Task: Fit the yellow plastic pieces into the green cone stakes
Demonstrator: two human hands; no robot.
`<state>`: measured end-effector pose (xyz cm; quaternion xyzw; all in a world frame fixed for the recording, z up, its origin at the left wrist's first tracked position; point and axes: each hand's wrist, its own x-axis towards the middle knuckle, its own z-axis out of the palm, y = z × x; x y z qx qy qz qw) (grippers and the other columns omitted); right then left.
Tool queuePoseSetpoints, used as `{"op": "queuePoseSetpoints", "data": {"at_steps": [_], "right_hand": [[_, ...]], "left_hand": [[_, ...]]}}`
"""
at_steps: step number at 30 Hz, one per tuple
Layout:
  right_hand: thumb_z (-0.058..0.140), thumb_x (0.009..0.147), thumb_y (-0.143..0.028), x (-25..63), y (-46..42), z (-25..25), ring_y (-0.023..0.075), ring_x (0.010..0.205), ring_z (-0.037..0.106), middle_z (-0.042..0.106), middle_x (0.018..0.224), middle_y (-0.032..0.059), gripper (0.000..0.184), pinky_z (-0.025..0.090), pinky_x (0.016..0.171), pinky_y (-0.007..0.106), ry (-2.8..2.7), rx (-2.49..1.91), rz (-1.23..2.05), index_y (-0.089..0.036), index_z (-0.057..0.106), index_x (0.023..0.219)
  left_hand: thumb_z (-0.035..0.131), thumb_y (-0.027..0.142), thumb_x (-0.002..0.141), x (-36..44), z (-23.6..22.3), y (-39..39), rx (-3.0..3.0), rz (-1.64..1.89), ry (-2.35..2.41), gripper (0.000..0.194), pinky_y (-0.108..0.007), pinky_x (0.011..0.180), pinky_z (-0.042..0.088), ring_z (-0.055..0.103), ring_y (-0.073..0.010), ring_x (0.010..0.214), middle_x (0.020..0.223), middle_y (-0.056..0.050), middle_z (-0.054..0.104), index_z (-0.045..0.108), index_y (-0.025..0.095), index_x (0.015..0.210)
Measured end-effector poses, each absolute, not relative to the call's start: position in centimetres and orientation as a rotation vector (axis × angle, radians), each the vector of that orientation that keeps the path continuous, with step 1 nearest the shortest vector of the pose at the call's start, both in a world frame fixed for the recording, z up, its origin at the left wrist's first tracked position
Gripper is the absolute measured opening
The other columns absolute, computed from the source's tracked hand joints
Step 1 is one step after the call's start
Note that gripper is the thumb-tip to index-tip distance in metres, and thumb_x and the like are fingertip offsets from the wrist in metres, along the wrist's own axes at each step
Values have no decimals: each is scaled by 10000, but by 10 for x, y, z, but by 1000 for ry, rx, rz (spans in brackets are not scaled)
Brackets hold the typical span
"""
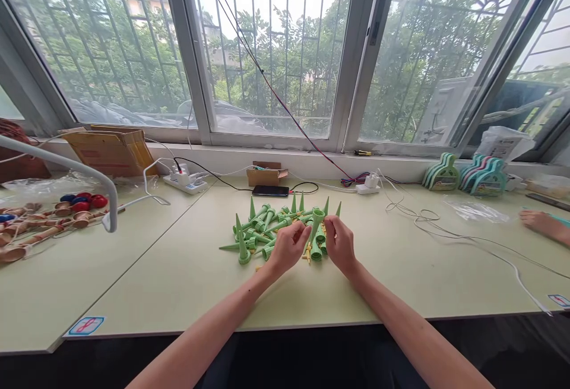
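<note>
Grip status: both hands are curled inward; whether the left hand (289, 247) or the right hand (342, 247) clasps the green cone (317, 217) between them, I cannot tell from this view. Its open mouth faces upward. Further green cones (243, 252) lie heaped from 9 to 12 o'clock of the hands, with yellow parts (307, 253) among them. I judge the step in hand to be handling that single cone; the next move calls for fingertip control, kept clear of neighbouring pieces. Phone (271, 191): 11 o'clock, beyond the heap. Hangers (442, 170): 2 o'clock; their labels are too small for me to read. Stickers (87, 325) on the table (178, 282): 8 o'clock and between 3 and 4 o'clock, each with a red mark inside a blue border. I can read no brand name.
</note>
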<state>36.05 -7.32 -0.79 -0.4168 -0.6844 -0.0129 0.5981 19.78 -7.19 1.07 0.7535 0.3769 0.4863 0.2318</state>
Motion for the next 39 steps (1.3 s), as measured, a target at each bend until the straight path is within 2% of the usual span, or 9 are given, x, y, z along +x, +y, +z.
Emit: {"op": "queuePoseSetpoints", "data": {"at_steps": [2, 4, 7, 9, 16, 23, 32, 39], "right_hand": [[366, 1024, -294, 361, -73, -8, 119, 546, 403, 485, 654, -18, 256, 354, 554, 230, -1593, -969, -32, -204, 500, 826], [367, 1027, -295, 361, -73, -8, 115, 540, 399, 480, 651, -22, 258, 351, 546, 227, -1594, -967, -34, -202, 501, 827], [385, 1025, -279, 361, -72, -9, 104, 525, 381, 466, 644, -32, 238, 342, 528, 218, -1597, -943, -41, -199, 502, 833], [395, 1022, -262, 361, -72, -9, 101, 530, 381, 468, 652, -33, 223, 344, 529, 216, -1601, -926, -41, -198, 505, 839], [399, 1019, -227, 362, -71, -11, 113, 570, 421, 497, 689, -11, 204, 370, 556, 231, -1655, -862, -49, -200, 531, 867], [402, 1016, -203, 361, -73, -10, 127, 616, 454, 518, 725, 13, 203, 386, 582, 236, -1748, -816, -79, -199, 562, 891], [393, 1019, -213, 359, -76, -10, 120, 580, 481, 565, 753, 26, 219, 371, 534, 227, -1778, -819, -106, -204, 573, 894], [404, 1017, -208, 360, -75, -11, 121, 581, 478, 560, 741, 20, 198, 374, 534, 226, -1777, -813, -111, -212, 575, 918]], "left_hand": [[496, 470, 934, 198, 12, -73, 2031, 1295, 1011, 369, -207, 472, 293, 335, -73, 466, 516, 66, 357, 457, 184, 705], [524, 475, 918, 198, 12, -75, 1944, 1248, 950, 287, -193, 448, 313, 379, -66, 428, 544, 80, 435, 486, 194, 870], [551, 510, 894, 199, 12, -75, 1783, 1192, 867, 336, -185, 398, 365, 501, -76, 415, 685, 52, 573, 458, 212, 1020], [542, 547, 889, 200, 12, -73, 1694, 1180, 839, 364, -181, 359, 365, 539, -88, 409, 719, 34, 607, 459, 212, 1005], [480, 650, 881, 199, 17, -70, 1433, 1034, 759, 455, -179, 293, 305, 463, -105, 286, 522, 34, 614, 447, 203, 961], [436, 747, 838, 200, 17, -69, 1263, 874, 723, 554, -229, 325, 373, 519, -151, 321, 540, -30, 651, 408, 197, 906], [475, 745, 815, 199, 16, -67, 1230, 841, 714, 587, -251, 357, 404, 541, -149, 342, 573, -55, 655, 505, 159, 845], [491, 708, 830, 198, 13, -64, 1199, 835, 684, 547, -252, 369, 425, 575, -156, 388, 635, -71, 676, 505, 162, 842]]}}
